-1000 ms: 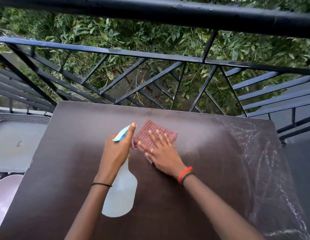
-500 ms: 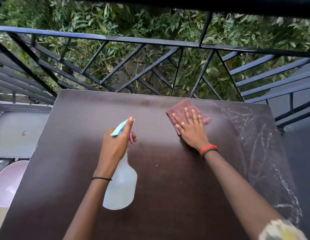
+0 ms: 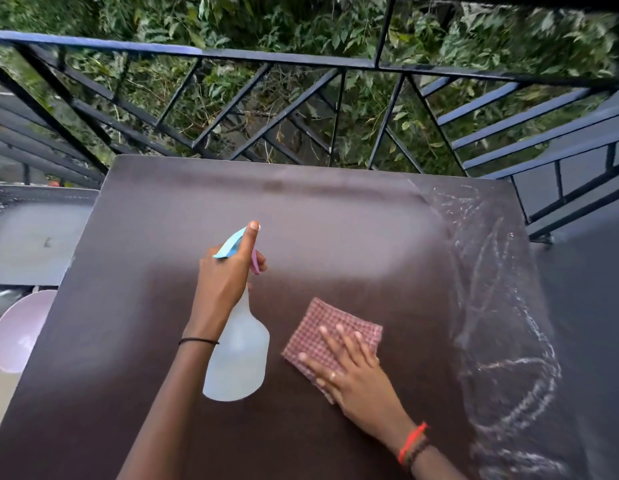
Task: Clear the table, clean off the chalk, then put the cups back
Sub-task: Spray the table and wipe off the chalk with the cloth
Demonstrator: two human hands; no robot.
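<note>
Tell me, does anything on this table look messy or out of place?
Yes: white chalk scribbles cover the right side of the table, while the rest of its dark top looks wiped. The right hand presses a checked cloth flat left of them; the left hand holds a spray bottle.

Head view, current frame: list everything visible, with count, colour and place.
table: 1, dark brown, centre, before the railing
chalk marks: many scribbles, white, table's right side
cloth: 1, red-and-white check, flat on table
spray bottle: 1, translucent white, blue head, pink trigger, left of cloth
railing: 1, black metal, beyond table
foliage: green, behind railing
bowl: 1, pale pink, beside table's left edge
left hand: 1, grips spray bottle's neck, black wristband
right hand: 1, flat on cloth, red and black wristbands
</note>
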